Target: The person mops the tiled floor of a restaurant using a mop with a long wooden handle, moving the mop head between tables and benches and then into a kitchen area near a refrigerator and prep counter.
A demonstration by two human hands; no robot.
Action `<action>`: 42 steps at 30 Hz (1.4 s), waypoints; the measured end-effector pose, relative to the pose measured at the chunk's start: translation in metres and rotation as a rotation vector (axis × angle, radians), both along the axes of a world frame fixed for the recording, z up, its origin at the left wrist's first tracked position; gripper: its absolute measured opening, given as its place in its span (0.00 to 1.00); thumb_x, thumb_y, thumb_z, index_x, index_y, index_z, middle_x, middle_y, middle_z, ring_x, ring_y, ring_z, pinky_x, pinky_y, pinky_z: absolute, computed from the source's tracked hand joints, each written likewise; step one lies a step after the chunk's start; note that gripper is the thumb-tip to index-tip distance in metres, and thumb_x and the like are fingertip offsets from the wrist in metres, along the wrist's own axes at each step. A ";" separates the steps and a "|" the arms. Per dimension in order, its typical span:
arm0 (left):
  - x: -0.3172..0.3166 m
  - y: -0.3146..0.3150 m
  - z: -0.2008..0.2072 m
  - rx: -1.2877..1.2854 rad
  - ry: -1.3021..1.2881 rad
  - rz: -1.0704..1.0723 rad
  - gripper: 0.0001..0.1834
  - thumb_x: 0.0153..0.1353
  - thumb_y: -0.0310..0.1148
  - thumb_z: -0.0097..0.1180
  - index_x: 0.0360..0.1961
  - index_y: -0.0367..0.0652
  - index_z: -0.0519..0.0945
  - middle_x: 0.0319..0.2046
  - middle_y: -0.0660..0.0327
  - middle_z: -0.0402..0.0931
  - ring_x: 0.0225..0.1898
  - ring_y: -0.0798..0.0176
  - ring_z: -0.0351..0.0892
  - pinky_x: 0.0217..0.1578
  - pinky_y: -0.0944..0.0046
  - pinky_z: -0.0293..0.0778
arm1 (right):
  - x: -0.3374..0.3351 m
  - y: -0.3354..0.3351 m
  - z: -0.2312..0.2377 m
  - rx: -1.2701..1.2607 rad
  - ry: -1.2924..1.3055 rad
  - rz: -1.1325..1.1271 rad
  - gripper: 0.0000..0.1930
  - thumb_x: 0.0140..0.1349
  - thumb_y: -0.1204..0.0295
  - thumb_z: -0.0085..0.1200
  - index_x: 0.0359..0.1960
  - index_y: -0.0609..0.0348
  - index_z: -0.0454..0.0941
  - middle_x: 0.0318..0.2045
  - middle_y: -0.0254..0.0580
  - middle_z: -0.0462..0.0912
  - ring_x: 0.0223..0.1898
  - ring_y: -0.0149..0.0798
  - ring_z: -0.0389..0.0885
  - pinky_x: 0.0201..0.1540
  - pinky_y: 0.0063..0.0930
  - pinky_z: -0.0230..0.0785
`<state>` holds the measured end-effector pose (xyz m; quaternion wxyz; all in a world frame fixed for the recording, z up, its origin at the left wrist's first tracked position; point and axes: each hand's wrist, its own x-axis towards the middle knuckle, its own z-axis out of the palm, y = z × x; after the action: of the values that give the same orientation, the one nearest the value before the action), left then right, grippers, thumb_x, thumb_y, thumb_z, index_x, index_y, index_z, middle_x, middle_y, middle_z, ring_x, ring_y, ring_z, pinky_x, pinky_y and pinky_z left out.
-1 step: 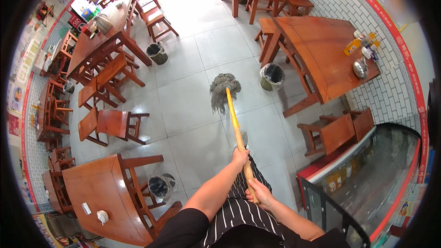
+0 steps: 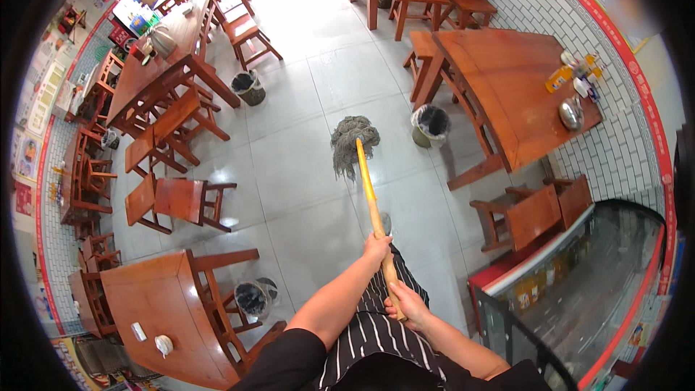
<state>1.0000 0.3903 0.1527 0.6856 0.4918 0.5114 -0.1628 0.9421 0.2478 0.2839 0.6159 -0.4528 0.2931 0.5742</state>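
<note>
A mop with a long yellow wooden handle (image 2: pixel 370 192) slants away from me across the floor. Its grey string head (image 2: pixel 353 143) rests on the grey tiles, strands spread toward the near left. My left hand (image 2: pixel 377 247) is closed around the handle partway down. Nearer my body, my right hand (image 2: pixel 407 301) grips the handle close to its top end, which shows just below the fingers. Behind both hands is a black apron with white stripes (image 2: pixel 376 326).
Bins stand at the right (image 2: pixel 430 126), far left (image 2: pixel 248 88) and near left (image 2: pixel 255 297). Wooden tables (image 2: pixel 499 72) (image 2: pixel 156 304) and stools (image 2: pixel 181 199) line both sides. A glass display case (image 2: pixel 579 282) is at near right. Grey floor tiles (image 2: pixel 297 174) run between them.
The surroundings sit very slightly lower in the picture. Both hands keep their hold on the mop, and its head stays in the same place in view.
</note>
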 end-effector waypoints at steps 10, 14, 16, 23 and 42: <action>0.219 0.109 0.055 -0.303 0.054 0.178 0.18 0.65 0.29 0.51 0.53 0.49 0.61 0.32 0.54 0.69 0.23 0.59 0.72 0.22 0.59 0.76 | 0.243 0.113 0.011 0.108 0.123 -0.062 0.13 0.73 0.58 0.41 0.55 0.41 0.61 0.28 0.38 0.69 0.21 0.29 0.66 0.21 0.20 0.63; 0.285 0.145 0.051 -0.278 0.046 0.150 0.18 0.65 0.30 0.50 0.53 0.48 0.60 0.32 0.53 0.68 0.23 0.59 0.72 0.21 0.58 0.76 | 0.312 0.148 0.014 0.115 0.112 -0.069 0.15 0.72 0.58 0.43 0.54 0.45 0.62 0.27 0.38 0.70 0.21 0.30 0.69 0.21 0.23 0.66; 0.324 0.165 0.046 -0.261 0.028 0.139 0.18 0.65 0.30 0.51 0.53 0.48 0.60 0.31 0.53 0.68 0.23 0.59 0.73 0.21 0.57 0.76 | 0.351 0.169 0.013 0.053 0.088 -0.045 0.14 0.72 0.58 0.44 0.53 0.46 0.62 0.27 0.38 0.70 0.21 0.30 0.69 0.21 0.23 0.66; 0.473 0.270 0.019 -0.289 -0.079 0.179 0.18 0.63 0.29 0.53 0.49 0.46 0.60 0.29 0.55 0.68 0.24 0.57 0.75 0.22 0.55 0.78 | 0.505 0.278 -0.002 -0.032 -0.023 0.040 0.17 0.71 0.61 0.45 0.59 0.43 0.60 0.28 0.39 0.72 0.20 0.30 0.68 0.19 0.21 0.65; 0.777 0.550 -0.013 -0.282 -0.196 0.630 0.12 0.58 0.26 0.54 0.42 0.46 0.69 0.24 0.61 0.71 0.21 0.64 0.71 0.22 0.62 0.73 | 0.839 0.587 0.004 -0.105 -0.628 0.824 0.50 0.59 0.81 0.48 0.73 0.34 0.27 0.23 0.39 0.74 0.15 0.31 0.71 0.17 0.28 0.71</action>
<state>1.7769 0.9408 0.1400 0.8092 0.2239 0.5421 0.0356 1.7814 0.8353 0.2882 0.3735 -0.7113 -0.0798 0.5900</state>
